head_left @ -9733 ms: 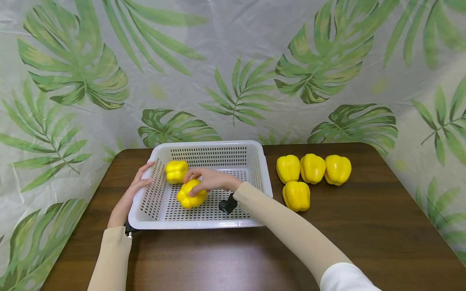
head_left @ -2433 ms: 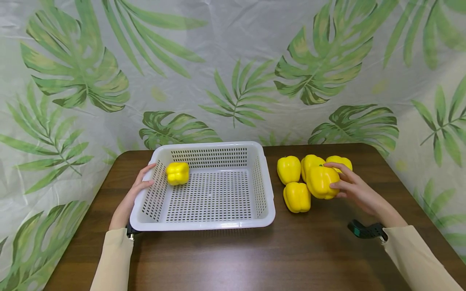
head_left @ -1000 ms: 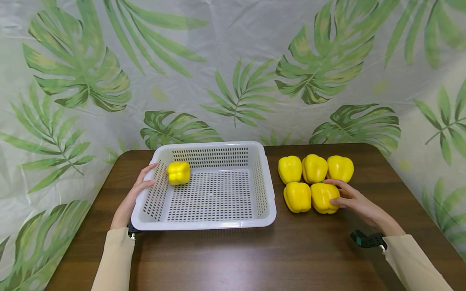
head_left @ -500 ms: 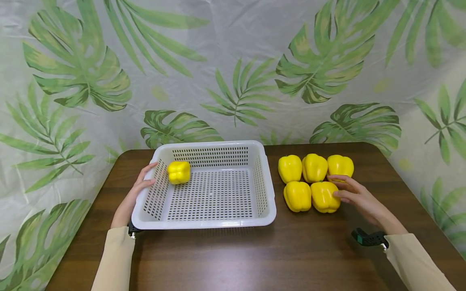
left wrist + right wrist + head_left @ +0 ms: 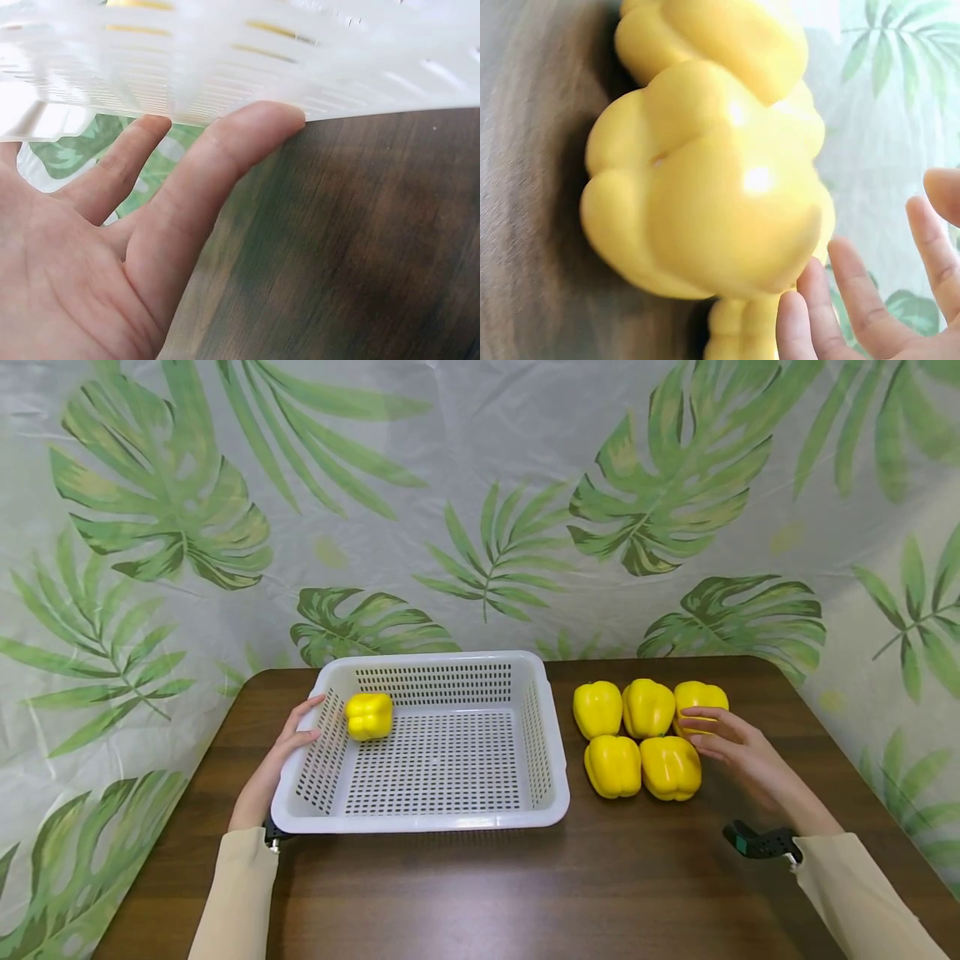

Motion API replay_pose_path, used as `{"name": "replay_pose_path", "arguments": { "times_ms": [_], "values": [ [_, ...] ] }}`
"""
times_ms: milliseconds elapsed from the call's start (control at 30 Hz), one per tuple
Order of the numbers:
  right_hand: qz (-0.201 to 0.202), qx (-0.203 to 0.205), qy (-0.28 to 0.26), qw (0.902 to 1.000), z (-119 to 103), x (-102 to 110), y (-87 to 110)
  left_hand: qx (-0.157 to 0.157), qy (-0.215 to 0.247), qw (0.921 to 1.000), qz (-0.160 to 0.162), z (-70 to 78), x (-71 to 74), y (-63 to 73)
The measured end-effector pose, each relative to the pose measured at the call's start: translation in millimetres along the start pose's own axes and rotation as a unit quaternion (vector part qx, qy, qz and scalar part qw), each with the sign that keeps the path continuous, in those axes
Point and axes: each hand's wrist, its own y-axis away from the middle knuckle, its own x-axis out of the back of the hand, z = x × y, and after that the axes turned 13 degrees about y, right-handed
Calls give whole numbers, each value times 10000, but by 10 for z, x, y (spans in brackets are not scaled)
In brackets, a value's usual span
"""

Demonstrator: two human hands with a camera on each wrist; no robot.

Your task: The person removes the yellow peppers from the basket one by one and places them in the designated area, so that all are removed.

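Observation:
My left hand (image 5: pixel 279 760) rests against the left side of a white perforated plastic basket (image 5: pixel 442 823); the left wrist view shows its extended thumb (image 5: pixel 202 176) touching the outer wall. Inside the basket, near its left wall, lies one yellow bell pepper (image 5: pixel 369 717). My right hand (image 5: pixel 742 760) hovers with spread fingers beside a group of yellow bell peppers, holding nothing. Closest to it are the front right pepper (image 5: pixel 671 768) and the back right pepper (image 5: pixel 701 695), which it partly covers. In the right wrist view its fingers are beside a large, near pepper (image 5: pixel 705 187).
The other peppers of the group are a front left one (image 5: pixel 613 767), a back left one (image 5: pixel 597 710) and a back middle one (image 5: pixel 648 707), right of the basket. All stand on a dark wooden table (image 5: pixel 480 893). A leaf-patterned cloth (image 5: pixel 510 468) hangs behind.
A pepper went from the basket to the front right of the group, where the right hand set it down and let go. That hand then drew back slightly and rose. The left hand stayed.

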Motion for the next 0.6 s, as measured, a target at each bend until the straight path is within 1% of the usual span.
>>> {"name": "replay_pose_path", "arguments": {
  "times_ms": [167, 300, 433, 600],
  "values": [
    [7, 89, 413, 9991, -113, -41, -49, 0, 29, 10000, -39, 0, 0, 2],
    [-87, 154, 593, 9981, -211, -110, -103, 1, -8, 10000, -52, -3, 2, 2],
    [-216, 115, 668, 9975, -294, -208, -178, -1, -67, 10000, -28, -6, 7, -1],
    [-359, -42, 591, 9976, -389, -332, -287, -22, -47, 10000, -21, -9, 8, -3]
  ]
}}
